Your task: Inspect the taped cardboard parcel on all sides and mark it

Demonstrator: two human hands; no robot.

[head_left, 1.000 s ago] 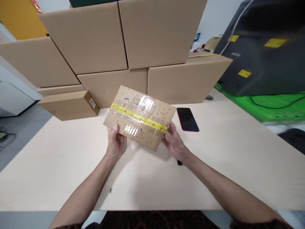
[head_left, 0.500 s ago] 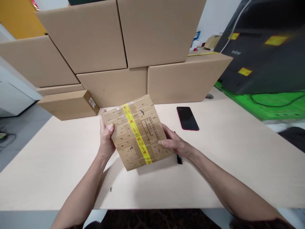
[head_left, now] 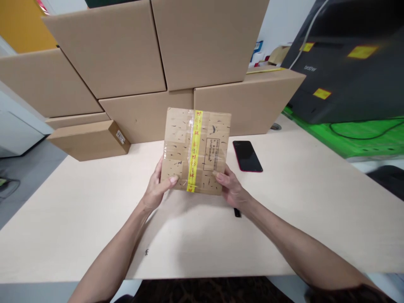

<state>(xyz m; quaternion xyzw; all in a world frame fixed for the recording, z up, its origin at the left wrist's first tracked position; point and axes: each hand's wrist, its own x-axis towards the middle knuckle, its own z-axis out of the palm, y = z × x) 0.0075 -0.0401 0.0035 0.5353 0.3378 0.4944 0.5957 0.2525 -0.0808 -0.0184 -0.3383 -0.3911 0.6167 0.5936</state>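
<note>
A small cardboard box [head_left: 176, 141] is held up above the table, tilted with its broad face toward me. Yellow printed tape runs down that face, which also bears short dark marks and a framed block of print. At its lower left corner my left hand [head_left: 157, 187] grips it, thumb on the face and fingers mostly behind. My right hand [head_left: 232, 185] clasps the lower right corner the same way. Partly covered by my right hand and wrist, a black slim object [head_left: 237, 212] lies on the table.
Large cartons [head_left: 126, 50] are stacked along the table's back. A flat carton [head_left: 90, 139] sits at the back left. Right of the held box lies a phone [head_left: 248, 156]. Beyond the right edge, a dark Brother-marked machine [head_left: 344, 80] stands over a green surface [head_left: 356, 141].
The box has turned from slanted to nearly upright and moved slightly farther from me. My left hand has slid from its left side to the lower left corner.
</note>
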